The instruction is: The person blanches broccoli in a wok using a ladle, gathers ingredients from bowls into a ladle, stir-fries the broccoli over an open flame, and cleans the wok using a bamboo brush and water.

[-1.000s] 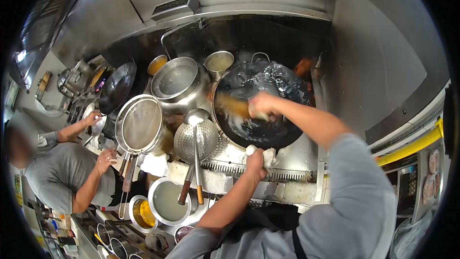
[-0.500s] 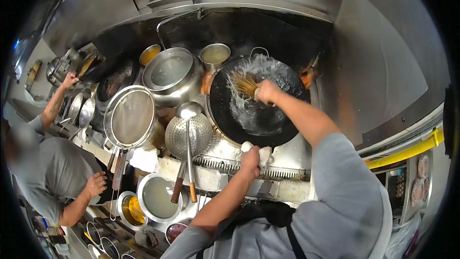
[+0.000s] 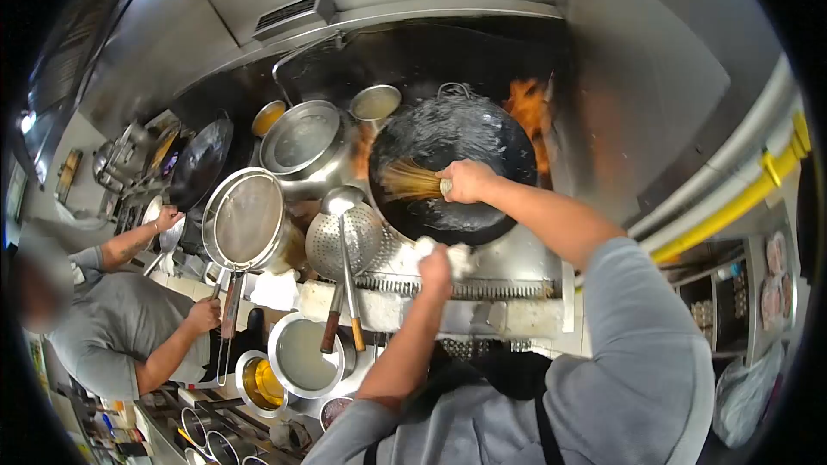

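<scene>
My right hand [image 3: 469, 182] is closed round the bound end of a bamboo wok brush [image 3: 412, 181]. Its bristles spread to the left inside a large black wok [image 3: 508, 142], where water swirls. At the near rim, my left hand [image 3: 436, 270] is closed on a white cloth [image 3: 457, 260]; the wok edge under the cloth is hidden. Flames [image 3: 527, 116] rise at the wok's right side. Left of my left hand lie a perforated strainer [image 3: 323, 245] and a ladle [image 3: 346, 250] with a wood-tipped handle.
A mesh sieve [image 3: 245, 217] rests over a pot at left. Behind stand a covered-looking steel pot [image 3: 301, 138] and two small bowls. Nearer me are a basin of cloudy liquid [image 3: 308, 357] and a yellow-filled pot [image 3: 263, 381]. A co-worker [image 3: 146, 319] stands at far left.
The brush has moved left and down within the wok, and its bristles now point left. Flames at right have grown. The co-worker's hands have shifted, and one now grasps a handle.
</scene>
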The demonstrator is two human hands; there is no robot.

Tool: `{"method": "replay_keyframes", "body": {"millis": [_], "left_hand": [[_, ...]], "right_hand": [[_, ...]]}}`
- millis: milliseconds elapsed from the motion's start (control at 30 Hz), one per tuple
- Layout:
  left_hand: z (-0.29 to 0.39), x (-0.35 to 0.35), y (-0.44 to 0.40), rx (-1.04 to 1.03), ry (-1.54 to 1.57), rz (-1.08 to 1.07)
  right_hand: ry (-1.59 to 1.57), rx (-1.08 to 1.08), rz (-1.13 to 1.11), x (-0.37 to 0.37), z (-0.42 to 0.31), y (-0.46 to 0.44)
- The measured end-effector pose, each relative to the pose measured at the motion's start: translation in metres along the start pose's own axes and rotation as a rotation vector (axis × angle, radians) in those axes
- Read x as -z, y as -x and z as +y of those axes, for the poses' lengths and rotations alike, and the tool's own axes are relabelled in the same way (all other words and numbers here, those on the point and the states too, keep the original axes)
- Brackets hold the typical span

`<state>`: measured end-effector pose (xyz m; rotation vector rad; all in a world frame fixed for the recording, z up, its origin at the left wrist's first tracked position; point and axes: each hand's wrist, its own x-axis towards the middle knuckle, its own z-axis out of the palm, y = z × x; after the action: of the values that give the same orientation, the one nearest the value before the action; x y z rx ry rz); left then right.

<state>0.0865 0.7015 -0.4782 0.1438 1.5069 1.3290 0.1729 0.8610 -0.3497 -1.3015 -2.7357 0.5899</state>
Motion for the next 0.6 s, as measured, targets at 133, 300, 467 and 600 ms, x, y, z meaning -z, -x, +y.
{"method": "replay_keyframes", "body": {"millis": [133,300,467,600], "left_hand": [[0.069,0.034,0.077,-0.121,-0.149,0.034],[0.094,0.066,0.090,-0.259,-0.288,0.160],[0.102,0.078,0.097,-0.301,-0.276,0.156],[0.100,0.067,0.118,-0.399,-0.425,0.249]], "right_hand": [[0.168,-0.090,-0.168,0.072,-0.012,0.140],[0.202,-0.257,-0.157,0.105,0.044,0.215],[-0.372,-0.419,0.264,0.127,0.082,0.190],[-0.501,-0.485,0.124,0.144,0.085,0.174]]}}
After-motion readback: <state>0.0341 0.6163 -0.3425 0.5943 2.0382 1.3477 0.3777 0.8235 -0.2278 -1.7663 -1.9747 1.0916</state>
